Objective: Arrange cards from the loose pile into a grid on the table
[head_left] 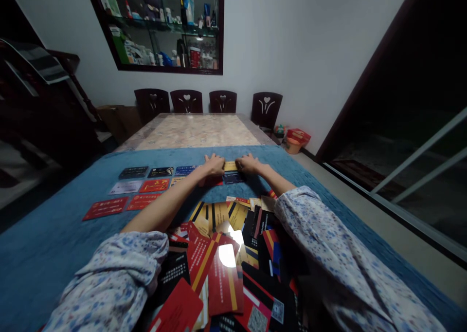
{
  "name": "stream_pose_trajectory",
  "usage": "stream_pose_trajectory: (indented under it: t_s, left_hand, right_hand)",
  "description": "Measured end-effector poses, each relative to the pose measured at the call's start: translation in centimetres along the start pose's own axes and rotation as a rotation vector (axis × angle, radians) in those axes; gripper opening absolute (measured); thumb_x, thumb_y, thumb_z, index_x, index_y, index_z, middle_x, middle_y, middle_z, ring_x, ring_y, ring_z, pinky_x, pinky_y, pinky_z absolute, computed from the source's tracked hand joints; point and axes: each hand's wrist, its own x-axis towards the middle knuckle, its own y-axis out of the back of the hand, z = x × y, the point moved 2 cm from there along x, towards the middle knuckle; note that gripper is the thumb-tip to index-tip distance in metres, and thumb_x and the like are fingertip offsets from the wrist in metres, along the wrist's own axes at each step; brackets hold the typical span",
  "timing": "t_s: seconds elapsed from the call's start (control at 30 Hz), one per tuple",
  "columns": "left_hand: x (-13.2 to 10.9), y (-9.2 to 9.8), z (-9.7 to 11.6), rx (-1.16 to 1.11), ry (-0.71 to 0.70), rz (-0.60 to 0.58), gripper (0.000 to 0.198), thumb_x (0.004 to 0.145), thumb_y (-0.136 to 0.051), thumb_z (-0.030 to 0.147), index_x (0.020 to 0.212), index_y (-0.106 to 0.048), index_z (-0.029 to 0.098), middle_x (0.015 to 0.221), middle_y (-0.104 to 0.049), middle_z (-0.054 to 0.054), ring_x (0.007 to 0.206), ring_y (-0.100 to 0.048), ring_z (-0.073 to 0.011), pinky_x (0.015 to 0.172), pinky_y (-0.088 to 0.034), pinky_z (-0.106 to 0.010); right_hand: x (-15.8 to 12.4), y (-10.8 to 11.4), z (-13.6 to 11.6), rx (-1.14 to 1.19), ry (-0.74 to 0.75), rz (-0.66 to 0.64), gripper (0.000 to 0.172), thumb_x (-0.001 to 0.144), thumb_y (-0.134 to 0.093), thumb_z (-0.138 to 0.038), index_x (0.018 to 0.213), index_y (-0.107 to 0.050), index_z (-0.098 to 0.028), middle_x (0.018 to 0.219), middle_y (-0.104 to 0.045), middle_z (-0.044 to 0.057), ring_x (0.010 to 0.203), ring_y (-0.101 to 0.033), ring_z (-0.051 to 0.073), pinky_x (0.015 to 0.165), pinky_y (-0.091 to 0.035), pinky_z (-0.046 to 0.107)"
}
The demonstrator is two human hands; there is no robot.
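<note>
1. Left hand (pixel 213 165) and right hand (pixel 248 164) lay palm down, fingers bent, at the two ends of the yellow card (pixel 230 166); whether they pinched it, I cannot tell.
2. This card lay near the far edge of the blue cloth (pixel 54 244).
3. Rows of cards (pixel 142 186) lay left of it, and a dark blue card (pixel 233 177) just before it.
4. A card pile (pixel 226 264) covered the near edge; the cloth's right side gave open room.

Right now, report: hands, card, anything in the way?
Left hand, right hand at ends of yellow card, grip unclear. Card flat on blue cloth. Card pile under forearms, rows at left.
</note>
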Motion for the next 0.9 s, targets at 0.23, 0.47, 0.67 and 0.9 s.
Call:
stream_pose_trajectory:
  t_s: [0.23,0.47,0.67,0.9]
  left_hand:
    - [0.07,-0.03,0.07,-0.005,-0.005,0.008,0.031,0.074,-0.056,0.020,0.101,-0.071,0.015,0.118,-0.064,-0.020,0.117,-0.048,-0.0400,0.097,-0.038,-0.061]
    - [0.35,0.07,0.15,-0.036,0.036,-0.037,0.036,0.073,-0.059,0.020,0.107,-0.070,0.017,0.125,-0.061,-0.019,0.125,-0.046,-0.0405,0.100,-0.038,-0.062]
    - [0.38,0.36,0.33,-0.035,0.058,-0.042,0.043,0.073,-0.058,0.020,0.114,-0.070,0.017,0.129,-0.059,-0.020,0.126,-0.044,-0.0409,0.101,-0.037,-0.064]
    - [0.63,0.50,0.28,-0.003,0.030,-0.101,0.040,0.073,-0.058,0.020,0.111,-0.071,0.016,0.131,-0.058,-0.020,0.127,-0.042,-0.0394,0.102,-0.037,-0.064]
  right_hand:
    - [-0.21,0.16,-0.09,-0.004,0.010,0.026,0.049,0.088,-0.054,-0.024,0.136,-0.061,-0.027,0.135,-0.060,0.015,0.124,-0.050,0.036,0.093,-0.047,0.049]
    - [-0.16,-0.19,0.14,0.025,0.011,0.055,0.049,0.088,-0.052,-0.023,0.136,-0.062,-0.027,0.136,-0.062,0.014,0.124,-0.051,0.036,0.093,-0.048,0.050]
    - [-0.38,-0.23,0.08,0.040,0.001,0.067,0.048,0.088,-0.054,-0.023,0.135,-0.062,-0.027,0.137,-0.061,0.013,0.125,-0.051,0.035,0.095,-0.048,0.048]
    - [0.04,-0.33,0.32,0.048,-0.005,0.069,0.049,0.084,-0.058,-0.022,0.132,-0.065,-0.028,0.133,-0.065,0.011,0.122,-0.054,0.033,0.094,-0.048,0.043]
